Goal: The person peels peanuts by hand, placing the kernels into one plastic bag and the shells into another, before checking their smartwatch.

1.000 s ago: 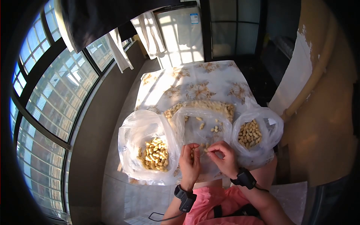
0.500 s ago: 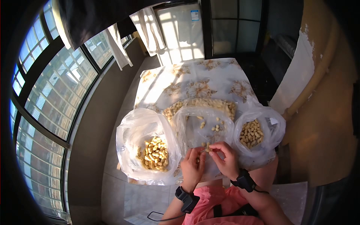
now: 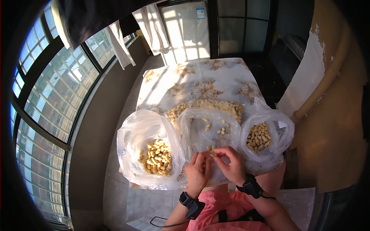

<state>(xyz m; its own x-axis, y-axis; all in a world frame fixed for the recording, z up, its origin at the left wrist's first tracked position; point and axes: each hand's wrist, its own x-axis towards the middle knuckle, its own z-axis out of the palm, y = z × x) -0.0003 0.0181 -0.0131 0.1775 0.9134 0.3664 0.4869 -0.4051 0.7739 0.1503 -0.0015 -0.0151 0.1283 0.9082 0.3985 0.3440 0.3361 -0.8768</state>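
My left hand [image 3: 197, 171] and my right hand [image 3: 232, 165] meet at the table's near edge, in front of the middle plastic bag [image 3: 185, 133]. A peanut [image 3: 213, 153] is pinched in my right fingertips, close against my left fingers. My left fingers are curled closed round a peanut, mostly hidden by the hand. A few loose peanuts [image 3: 221, 131] lie inside the middle bag. To the left, an open plastic bag [image 3: 129, 133] holds a heap of unshelled peanuts [image 3: 157, 158]. On the right, another open bag [image 3: 283, 134] contains more peanuts [image 3: 258, 138].
A long pile of peanuts [image 3: 227, 107] in clear plastic lies behind the middle bag. Everything rests on a table with a flowered cloth [image 3: 204, 90]. Windows [image 3: 61, 92] line the left side, and a brown panel [image 3: 327, 134] stands at the right.
My left fingers have closed in more, hiding the peanut that showed between them, and have come nearer the right fingertips. The bags stay put; the view has shifted slightly.
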